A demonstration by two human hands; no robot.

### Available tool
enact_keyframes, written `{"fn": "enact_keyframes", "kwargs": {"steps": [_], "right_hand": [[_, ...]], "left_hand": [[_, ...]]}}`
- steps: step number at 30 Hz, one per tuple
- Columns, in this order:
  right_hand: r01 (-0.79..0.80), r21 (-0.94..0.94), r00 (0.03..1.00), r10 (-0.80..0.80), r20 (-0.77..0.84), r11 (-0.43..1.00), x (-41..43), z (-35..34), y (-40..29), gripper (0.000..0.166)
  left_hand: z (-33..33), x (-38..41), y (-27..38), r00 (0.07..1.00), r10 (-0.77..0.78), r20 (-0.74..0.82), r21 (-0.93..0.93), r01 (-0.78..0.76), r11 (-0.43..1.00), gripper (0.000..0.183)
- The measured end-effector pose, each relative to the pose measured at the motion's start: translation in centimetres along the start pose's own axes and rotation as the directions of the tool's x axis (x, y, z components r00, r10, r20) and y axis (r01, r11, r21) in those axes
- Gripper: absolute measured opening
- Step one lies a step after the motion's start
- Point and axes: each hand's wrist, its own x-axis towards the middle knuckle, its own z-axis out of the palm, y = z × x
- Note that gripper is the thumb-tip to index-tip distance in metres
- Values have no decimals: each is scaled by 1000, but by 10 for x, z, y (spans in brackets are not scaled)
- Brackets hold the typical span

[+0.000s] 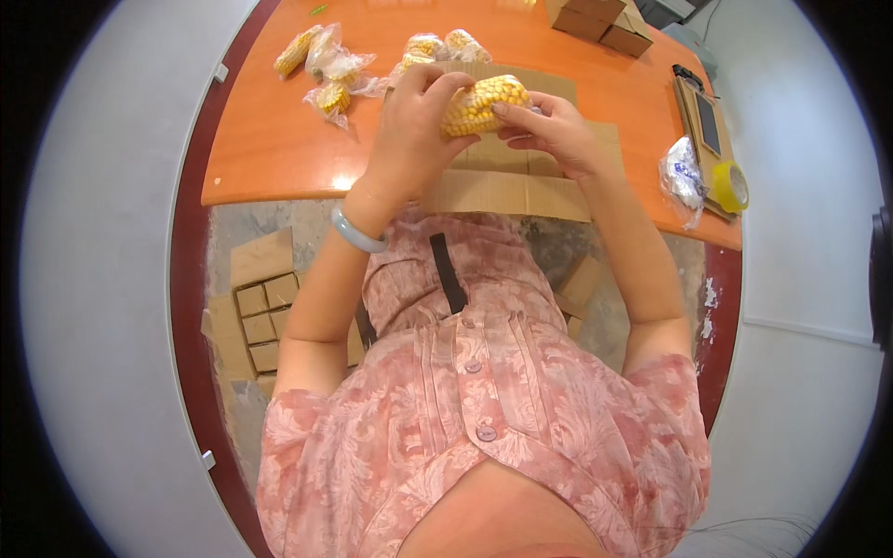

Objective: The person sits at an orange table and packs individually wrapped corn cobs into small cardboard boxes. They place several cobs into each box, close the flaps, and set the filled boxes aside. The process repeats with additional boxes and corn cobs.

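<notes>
A piece of yellow corn on the cob in clear plastic film is held between both hands above a flattened cardboard sheet. My left hand grips its left end, with the thumb below and the fingers over the top. My right hand pinches the right end, the thumb on the kernels and the film at the fingers. Behind my left hand lie more corn pieces in film. Farther left, another corn piece lies beside crumpled film, with a cut corn piece in front.
Small cardboard boxes stand at the table's far right. Near its right edge are yellow tape, a plastic bag and a phone-like dark device on cardboard. On the floor at left sits an open carton holding several small boxes.
</notes>
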Motion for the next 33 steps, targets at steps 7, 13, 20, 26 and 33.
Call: {"fn": "enact_keyframes", "kwargs": {"steps": [7,13,20,26,33], "right_hand": [[-207,-42,978,208,17,977,6,-25,23,39],[-302,-51,952,304,33,952,28,-25,41,37],[-323,-59,946,322,-26,945,40,-20,51,40],[-191,-650,982,137,-133,735,33,-11,44,67],[-192,-428,975,223,24,883,22,-31,39,75]], "left_hand": [[-21,-23,-28,997,-77,-6,112,77,991,49],[-12,-47,-32,977,-212,33,-54,214,975,41],[-7,-59,-32,988,-154,27,-74,156,985,38],[-22,-59,-38,981,-151,121,-127,166,978,33],[-60,-30,-96,915,-403,-21,-305,378,874,17]]}}
